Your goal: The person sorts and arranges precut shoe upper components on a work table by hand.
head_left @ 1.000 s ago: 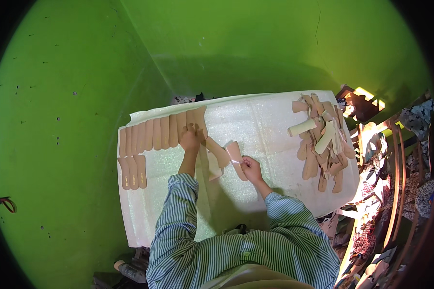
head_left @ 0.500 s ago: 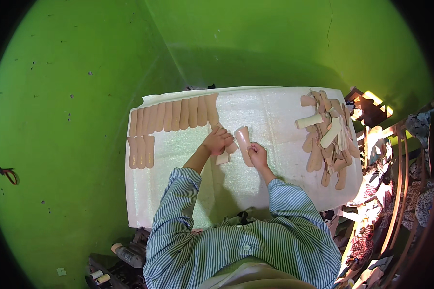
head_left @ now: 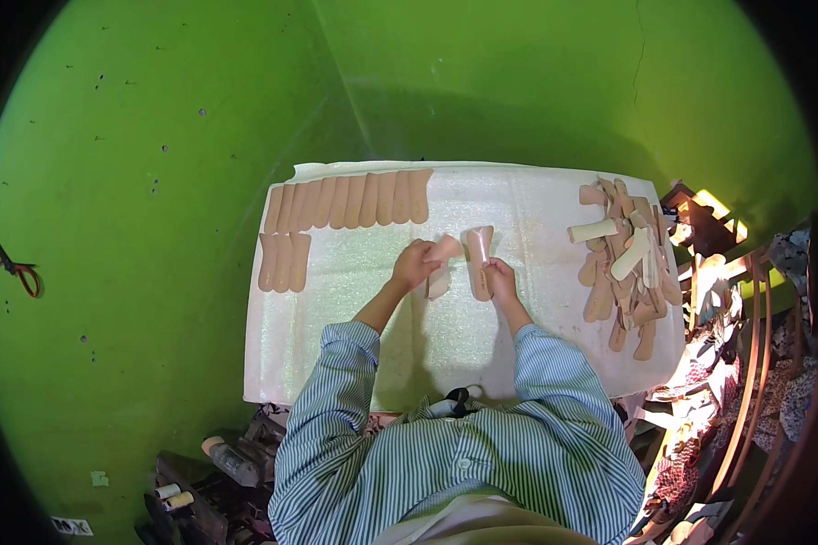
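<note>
My left hand point(head_left: 414, 265) is closed on the edge of a small tan piece point(head_left: 445, 247), which sticks out to the right of the fingers. Just below it, another pale tan piece point(head_left: 439, 285) is partly hidden by the hand. In my right hand point(head_left: 500, 277) is a tan insole point(head_left: 478, 245) with a glossy upper part, pinched along its right edge and standing nearly upright in view. Both hands are over the middle of the white-covered table point(head_left: 354, 336), a short gap between them.
A row of overlapping tan insoles point(head_left: 350, 202) lies at the back left, with a shorter row point(head_left: 284, 263) below it. A loose heap of insoles point(head_left: 623, 263) covers the right end. Scissors point(head_left: 13, 267) hang on the green wall; cloth scraps point(head_left: 686, 454) lie lower right.
My left hand has drawn a small tan piece up into clearer view. The insole in my right hand has shifted right and turned more upright. The whole view has shifted slightly.
</note>
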`<control>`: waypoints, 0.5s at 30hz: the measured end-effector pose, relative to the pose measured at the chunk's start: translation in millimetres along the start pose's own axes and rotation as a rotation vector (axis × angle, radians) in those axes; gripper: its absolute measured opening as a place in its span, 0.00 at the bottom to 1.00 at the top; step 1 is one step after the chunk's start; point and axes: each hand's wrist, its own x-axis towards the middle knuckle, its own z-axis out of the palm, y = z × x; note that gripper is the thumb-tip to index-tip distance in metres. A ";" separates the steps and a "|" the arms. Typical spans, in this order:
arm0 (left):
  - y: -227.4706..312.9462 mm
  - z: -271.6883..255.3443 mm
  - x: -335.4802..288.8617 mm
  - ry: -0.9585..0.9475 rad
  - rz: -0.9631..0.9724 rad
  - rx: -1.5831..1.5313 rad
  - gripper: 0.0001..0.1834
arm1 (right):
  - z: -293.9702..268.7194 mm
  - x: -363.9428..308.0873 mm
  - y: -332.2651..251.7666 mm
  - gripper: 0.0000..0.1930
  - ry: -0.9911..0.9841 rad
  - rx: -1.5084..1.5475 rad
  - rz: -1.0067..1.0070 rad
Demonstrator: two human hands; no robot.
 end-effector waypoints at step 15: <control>-53.1 -18.1 -28.1 0.164 -0.426 -0.599 0.11 | 58.1 -6.5 -49.1 0.07 -0.247 0.035 0.172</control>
